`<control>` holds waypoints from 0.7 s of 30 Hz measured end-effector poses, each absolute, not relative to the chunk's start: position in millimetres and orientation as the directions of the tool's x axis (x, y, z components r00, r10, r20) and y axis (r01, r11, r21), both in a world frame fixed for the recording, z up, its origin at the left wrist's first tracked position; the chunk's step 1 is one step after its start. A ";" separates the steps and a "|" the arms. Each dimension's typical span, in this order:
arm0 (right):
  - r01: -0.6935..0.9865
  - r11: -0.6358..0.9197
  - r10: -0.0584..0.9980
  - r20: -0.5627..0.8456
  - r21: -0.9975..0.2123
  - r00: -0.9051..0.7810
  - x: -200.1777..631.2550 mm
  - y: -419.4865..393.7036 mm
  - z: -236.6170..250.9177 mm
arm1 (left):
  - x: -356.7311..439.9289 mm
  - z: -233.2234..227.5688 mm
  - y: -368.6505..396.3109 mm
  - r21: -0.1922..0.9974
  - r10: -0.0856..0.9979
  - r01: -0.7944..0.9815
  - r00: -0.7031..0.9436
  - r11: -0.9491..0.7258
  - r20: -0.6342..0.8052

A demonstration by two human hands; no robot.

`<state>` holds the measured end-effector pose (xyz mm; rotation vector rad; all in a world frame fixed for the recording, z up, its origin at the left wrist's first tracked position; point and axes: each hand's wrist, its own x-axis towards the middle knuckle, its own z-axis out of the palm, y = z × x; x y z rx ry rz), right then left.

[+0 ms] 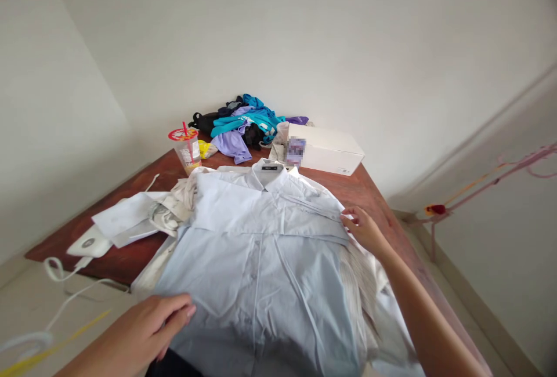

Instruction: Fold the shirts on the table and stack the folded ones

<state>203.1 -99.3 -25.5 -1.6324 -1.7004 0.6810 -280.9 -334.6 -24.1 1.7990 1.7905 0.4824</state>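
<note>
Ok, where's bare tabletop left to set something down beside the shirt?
Bare wooden table shows between the drink cup and the white papers, and on the right between the white box and the right hand. The far end is crowded with a clothes pile; the light blue shirt covers the middle.
</note>
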 end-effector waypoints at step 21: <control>0.807 -0.011 0.941 -0.278 -0.591 -0.191 172.4 -325.4 -21.8 | -244.3 -15.2 -338.3 0.558 0.882 0.687 0.309 -0.465 0.355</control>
